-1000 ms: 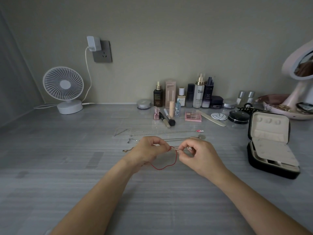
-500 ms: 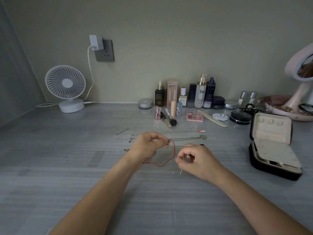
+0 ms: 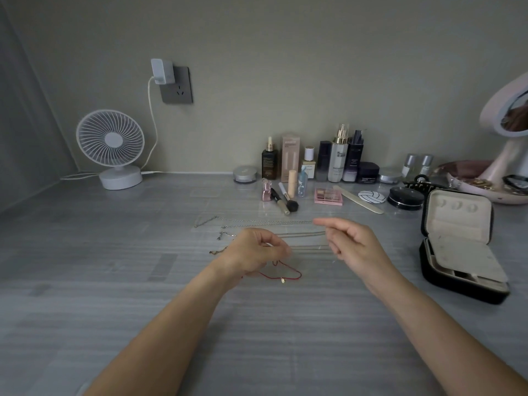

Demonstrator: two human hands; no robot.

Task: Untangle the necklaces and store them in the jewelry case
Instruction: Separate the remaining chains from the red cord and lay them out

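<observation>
the right hand (image 3: 354,244) has let go of the red cord necklace (image 3: 288,272) and drawn off to the right. the cord, strung between both hands half a second ago, has sagged into a slack loop at the grey worktop (image 3: 143,281). that hand is now empty and loose, its forefinger stretched leftward and the other fingers only lightly bent.

the left hand (image 3: 257,250) is curled, its fingertips pinching one end of the cord, which comes out from beneath them. the necklace is a thin red string, lying in an uneven loop just in front of the left hand, with a tiny gold charm (image 3: 283,280) on its near side. whether the whole loop touches the worktop is hard to tell.

behind the hands, a few fine silver chains (image 3: 257,221) lie stretched in rows from left to right, apart from one another. the right hand hides their right ends. the jewelry case (image 3: 457,230) sits well off to the right, black outside and pale cream inside, with its lid standing open.
</observation>
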